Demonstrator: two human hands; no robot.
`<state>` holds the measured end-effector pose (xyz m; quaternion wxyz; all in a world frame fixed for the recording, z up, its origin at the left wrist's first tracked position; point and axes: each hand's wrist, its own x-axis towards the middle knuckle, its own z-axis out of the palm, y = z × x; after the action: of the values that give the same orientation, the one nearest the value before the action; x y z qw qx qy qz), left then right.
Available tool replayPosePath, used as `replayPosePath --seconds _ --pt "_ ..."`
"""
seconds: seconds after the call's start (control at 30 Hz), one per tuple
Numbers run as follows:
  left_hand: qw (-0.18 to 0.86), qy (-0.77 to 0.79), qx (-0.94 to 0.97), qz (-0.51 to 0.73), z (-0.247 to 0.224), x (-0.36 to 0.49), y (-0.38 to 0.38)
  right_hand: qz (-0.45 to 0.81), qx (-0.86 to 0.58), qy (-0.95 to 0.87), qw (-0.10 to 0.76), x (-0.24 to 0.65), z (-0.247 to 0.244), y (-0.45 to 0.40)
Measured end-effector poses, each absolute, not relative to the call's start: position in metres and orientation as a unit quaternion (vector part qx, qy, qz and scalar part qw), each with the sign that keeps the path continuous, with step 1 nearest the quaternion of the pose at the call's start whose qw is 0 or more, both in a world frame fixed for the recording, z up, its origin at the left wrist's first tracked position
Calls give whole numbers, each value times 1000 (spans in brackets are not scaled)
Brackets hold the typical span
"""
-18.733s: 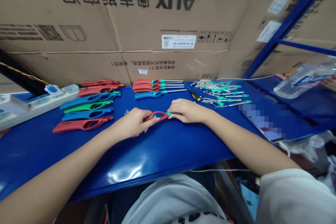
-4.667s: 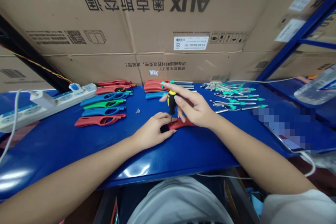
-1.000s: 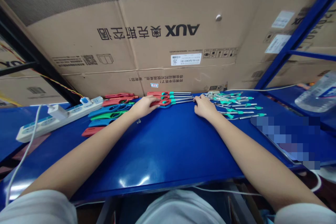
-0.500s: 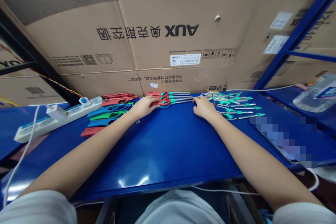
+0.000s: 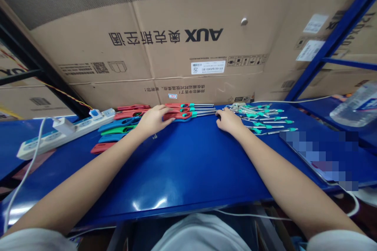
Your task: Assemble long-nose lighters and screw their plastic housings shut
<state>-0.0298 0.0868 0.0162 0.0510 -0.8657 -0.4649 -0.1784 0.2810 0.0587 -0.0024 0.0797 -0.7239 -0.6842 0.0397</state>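
Note:
Several red lighters with metal tubes lie side by side at the back middle of the blue table. My left hand rests at their handle ends, its fingers apart and its thumb beside the nearest handle. My right hand is at the tips of the tubes, fingers curled together; what they hold, if anything, is too small to tell. Right of it lies a loose pile of metal tubes with green parts. Red, blue and green handles lie in a row left of my left hand.
A white power strip with plugs lies at the left. A tall cardboard box stands along the back edge. At the right are a blurred-out flat device and a clear plastic bottle.
My left hand has moved left along the red lighters, uncovering more of their handles. My right hand has barely moved.

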Motion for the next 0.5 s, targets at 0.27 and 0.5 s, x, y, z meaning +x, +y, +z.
replayPosePath --seconds 0.27,0.5 --pt "57 -650 -754 -77 52 -106 85 34 -736 -670 85 284 -1 60" --pt "17 -710 -704 3 46 -155 92 12 -742 -663 94 284 -1 57"
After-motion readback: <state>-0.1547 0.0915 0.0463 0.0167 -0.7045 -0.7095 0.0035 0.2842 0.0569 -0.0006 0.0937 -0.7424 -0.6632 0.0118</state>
